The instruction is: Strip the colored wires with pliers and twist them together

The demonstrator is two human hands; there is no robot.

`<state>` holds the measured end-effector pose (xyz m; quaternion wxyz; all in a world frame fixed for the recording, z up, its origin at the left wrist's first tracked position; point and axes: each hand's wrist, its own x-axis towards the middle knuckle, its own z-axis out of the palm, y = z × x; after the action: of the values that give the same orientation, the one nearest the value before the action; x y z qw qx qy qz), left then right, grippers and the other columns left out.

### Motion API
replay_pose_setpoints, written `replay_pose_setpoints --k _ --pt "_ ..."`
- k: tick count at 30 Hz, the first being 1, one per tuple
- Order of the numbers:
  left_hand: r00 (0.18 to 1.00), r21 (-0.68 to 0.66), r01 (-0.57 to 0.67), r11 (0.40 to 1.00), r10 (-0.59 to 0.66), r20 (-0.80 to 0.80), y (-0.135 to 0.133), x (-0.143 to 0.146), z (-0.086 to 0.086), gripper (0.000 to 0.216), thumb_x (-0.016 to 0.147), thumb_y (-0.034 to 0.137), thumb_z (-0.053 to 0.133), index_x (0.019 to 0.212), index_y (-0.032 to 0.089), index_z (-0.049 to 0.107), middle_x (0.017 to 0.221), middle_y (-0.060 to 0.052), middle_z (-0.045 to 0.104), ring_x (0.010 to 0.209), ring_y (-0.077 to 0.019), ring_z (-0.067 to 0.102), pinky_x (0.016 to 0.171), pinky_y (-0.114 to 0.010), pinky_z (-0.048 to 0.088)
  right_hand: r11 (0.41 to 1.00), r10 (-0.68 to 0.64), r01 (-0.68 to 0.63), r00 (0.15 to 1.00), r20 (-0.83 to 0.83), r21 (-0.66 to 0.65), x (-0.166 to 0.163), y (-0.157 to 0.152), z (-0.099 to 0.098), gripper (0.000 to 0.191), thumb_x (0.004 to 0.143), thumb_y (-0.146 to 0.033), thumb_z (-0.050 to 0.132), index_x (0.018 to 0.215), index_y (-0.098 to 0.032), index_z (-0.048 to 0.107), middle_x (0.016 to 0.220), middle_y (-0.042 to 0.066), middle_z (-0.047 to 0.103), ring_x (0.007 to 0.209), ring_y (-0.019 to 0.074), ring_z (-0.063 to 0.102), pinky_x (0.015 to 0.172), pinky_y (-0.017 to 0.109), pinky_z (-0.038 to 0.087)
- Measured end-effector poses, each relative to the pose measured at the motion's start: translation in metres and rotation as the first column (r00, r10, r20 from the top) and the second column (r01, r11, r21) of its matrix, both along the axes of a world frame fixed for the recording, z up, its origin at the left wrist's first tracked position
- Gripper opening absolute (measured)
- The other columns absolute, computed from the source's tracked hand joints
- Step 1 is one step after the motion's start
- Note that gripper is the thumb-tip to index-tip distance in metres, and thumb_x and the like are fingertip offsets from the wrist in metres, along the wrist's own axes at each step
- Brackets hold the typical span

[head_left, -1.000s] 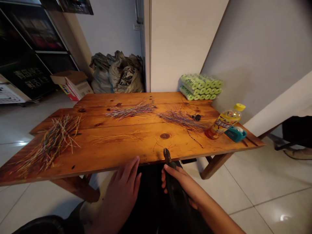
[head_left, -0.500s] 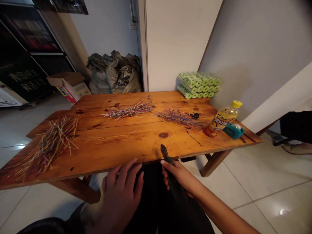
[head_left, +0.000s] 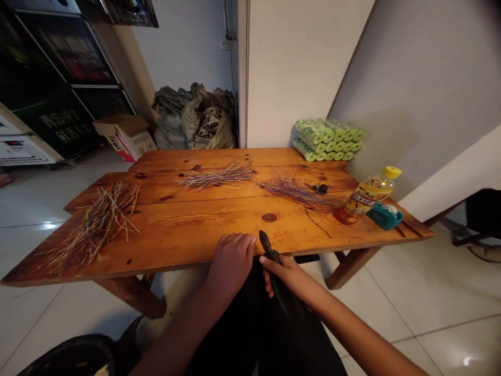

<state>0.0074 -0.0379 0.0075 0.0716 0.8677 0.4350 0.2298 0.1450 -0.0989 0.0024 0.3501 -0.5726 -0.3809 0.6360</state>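
- Bin (head_left: pixel 64 342), black, one; partly in view, low and to the left of the left hand (head_left: pixel 234 255).
- Strand heap (head_left: pixel 104 222), mixed colours, the largest; well apart from the left hand, on its left side, loose ends pointing many ways.
- Yellow strands (head_left: pixel 191 218), few; lying on the worktop (head_left: pixel 172 248), beyond and left of the left hand.
- Middle bundle (head_left: pixel 217 177), thin strands, mostly pale; farther off, ahead of the left hand.
- Left hand, one; at the near edge, fingers curled in, back upward. Whether it pinches a fine strand cannot be told.
- Pliers (head_left: pixel 273 256), dark, green-handled; between the two hands, nose pointing away from the body, just beside the left fingertips. Best practice, as judged: nose angled off those fingers, any strand held steady before squeezing.
- Right hand (head_left: pixel 288 274), one; wrapped around the pliers' handles, thumb on top. A grip farther back would likely give more leverage.
- Purple bundle (head_left: pixel 293 190), one; beyond the right hand.
- Keys (head_left: pixel 320 189), apparently; at that bundle's far side.
- Bottle (head_left: pixel 362 201), yellow cap; upright, right of the right hand.
- Tape dispenser (head_left: pixel 385 215), teal; just beside the bottle, farthest right.
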Motion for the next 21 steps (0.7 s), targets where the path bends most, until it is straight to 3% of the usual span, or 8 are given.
replay_pose_setpoints --k 5,17,21 --pt "0.999 0.049 -0.019 0.999 0.017 0.042 0.0034 -0.0018 -0.0023 0.026 0.088 0.017 0.038 0.075 0.017 0.060 0.074 -0.002 0.065 0.071 -0.0160 0.057 0.072 -0.031 0.039 1.000 0.009 -0.008 0.998 -0.055 0.008 -0.0010 0.0008 0.0020 0.038 0.076 -0.051 0.052 0.061 -0.015 0.051 0.049 -0.002 0.054 0.042 0.0089 0.051 0.046 0.022 0.038" --pt "1.000 0.071 0.015 0.997 -0.015 -0.001 0.0080 -0.0002 -0.0050 0.026 0.089 0.017 0.037 0.077 0.016 0.060 0.072 -0.003 0.064 0.073 -0.0170 0.057 0.073 -0.032 0.039 1.000 -0.004 0.005 1.000 0.017 -0.017 -0.0034 0.0037 -0.0010 0.036 0.078 -0.047 0.051 0.058 -0.017 0.049 0.046 -0.003 0.050 0.039 0.0087 0.047 0.042 0.022 0.041" --pt "0.997 0.160 -0.040 0.986 0.029 0.069 0.0047 -0.0020 -0.0031 0.020 0.088 0.021 0.041 0.094 0.018 0.059 0.090 -0.006 0.063 0.087 -0.0209 0.055 0.079 -0.036 0.039 0.999 -0.036 0.036 0.999 0.019 -0.029 -0.0055 0.0062 -0.0042 0.037 0.076 -0.049 0.052 0.057 -0.018 0.047 0.046 -0.004 0.050 0.038 0.0083 0.047 0.040 0.022 0.040"
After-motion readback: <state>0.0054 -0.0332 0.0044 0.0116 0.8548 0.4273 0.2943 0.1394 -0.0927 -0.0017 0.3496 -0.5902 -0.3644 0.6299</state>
